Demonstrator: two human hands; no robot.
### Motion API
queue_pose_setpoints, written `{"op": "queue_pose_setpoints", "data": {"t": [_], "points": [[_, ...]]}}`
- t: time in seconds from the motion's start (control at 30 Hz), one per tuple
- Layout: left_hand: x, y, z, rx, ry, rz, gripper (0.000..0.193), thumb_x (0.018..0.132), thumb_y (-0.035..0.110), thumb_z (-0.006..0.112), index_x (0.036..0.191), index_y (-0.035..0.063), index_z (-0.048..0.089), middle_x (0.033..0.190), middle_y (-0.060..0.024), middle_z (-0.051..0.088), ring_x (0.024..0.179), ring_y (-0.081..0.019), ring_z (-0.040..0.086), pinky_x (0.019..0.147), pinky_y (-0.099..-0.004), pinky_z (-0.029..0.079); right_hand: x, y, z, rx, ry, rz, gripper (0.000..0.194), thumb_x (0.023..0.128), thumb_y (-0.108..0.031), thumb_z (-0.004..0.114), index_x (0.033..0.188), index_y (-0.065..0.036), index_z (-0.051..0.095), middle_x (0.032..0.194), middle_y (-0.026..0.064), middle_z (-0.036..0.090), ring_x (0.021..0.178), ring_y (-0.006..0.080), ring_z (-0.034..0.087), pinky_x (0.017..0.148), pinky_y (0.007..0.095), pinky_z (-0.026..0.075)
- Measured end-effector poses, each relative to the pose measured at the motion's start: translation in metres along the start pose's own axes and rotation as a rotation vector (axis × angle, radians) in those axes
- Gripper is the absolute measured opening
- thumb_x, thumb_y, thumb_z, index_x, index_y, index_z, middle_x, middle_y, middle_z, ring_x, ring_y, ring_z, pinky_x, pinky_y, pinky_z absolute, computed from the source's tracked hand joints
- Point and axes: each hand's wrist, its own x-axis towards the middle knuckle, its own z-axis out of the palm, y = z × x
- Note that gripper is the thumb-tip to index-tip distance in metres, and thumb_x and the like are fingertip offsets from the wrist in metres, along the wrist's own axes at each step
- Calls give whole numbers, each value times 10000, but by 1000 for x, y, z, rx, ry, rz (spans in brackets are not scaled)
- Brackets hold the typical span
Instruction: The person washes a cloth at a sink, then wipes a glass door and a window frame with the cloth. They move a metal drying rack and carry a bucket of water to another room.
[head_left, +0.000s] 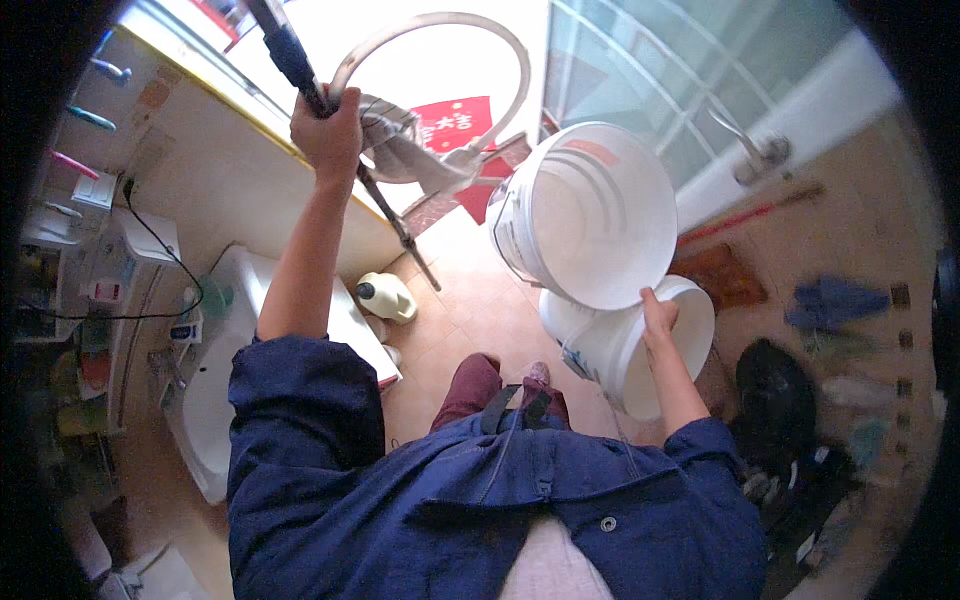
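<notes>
At the upper left my left hand (328, 136) is closed around a dark pole (386, 202) and the end of a pale hoop-like tube (450, 21). Grey cloth (397, 142) hangs beside that hand, inside the curve of the tube. Low on the right, my right hand (658, 315) grips the rims of two white plastic buckets. The upper bucket (574, 217) is tilted with its mouth towards me and looks empty. Below it, the other bucket (637, 352) leans partly behind the upper one and my forearm.
A cream plastic jug with a dark cap (386, 297) stands on the tiled floor. To the left is a white washbasin (217, 382). A glazed door with a metal handle (761, 159) is at the upper right, near a red stick (742, 217). Dark bags (776, 390) lie at the right.
</notes>
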Motion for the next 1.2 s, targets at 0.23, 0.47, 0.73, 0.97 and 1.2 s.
{"op": "queue_pose_setpoints", "data": {"t": [0.23, 0.47, 0.73, 0.97, 1.2], "points": [[24, -72, 38, -118, 42, 75, 224, 684, 150, 732, 721, 52, 534, 645, 11, 530, 590, -93, 505, 592, -249, 437, 22, -37, 141, -27, 6, 100, 464, 676, -277, 746, 772, 158, 616, 807, 240, 654, 764, 288, 635, 720, 391, 480], [-13, -187, 91, -53, 16, -69, 223, 696, 100, 727, 699, 66, 507, 600, 10, 523, 521, -86, 493, 522, -248, 426, 72, -3, 254, -49, -28, 112, 454, 690, -211, 743, 877, 178, 603, 895, 199, 648, 827, 256, 614, 757, 368, 472], [12, -321, 162, -16, 211, -75, 268, 657, 134, 746, 669, 41, 495, 602, -10, 533, 552, -114, 492, 558, -284, 425, 203, -12, 386, 92, -96, -1, 344, 727, -152, 737, 872, 141, 627, 871, 154, 661, 789, 203, 616, 721, 342, 478], [9, -477, 234, 60, 267, -209, 226, 652, 101, 752, 715, 34, 546, 650, -8, 554, 571, -113, 499, 570, -273, 426, 323, 25, 523, 116, -184, 75, 316, 707, -130, 740, 830, 131, 611, 834, 128, 636, 735, 194, 592, 648, 345, 480], [-4, -519, 262, 41, 396, -174, 209, 675, 105, 735, 729, 17, 553, 674, -10, 568, 588, -113, 510, 585, -255, 422, 453, 79, 581, -223, -195, 63, 337, 693, -201, 753, 803, 93, 632, 772, 138, 628, 620, 201, 574, 527, 357, 443]]}}
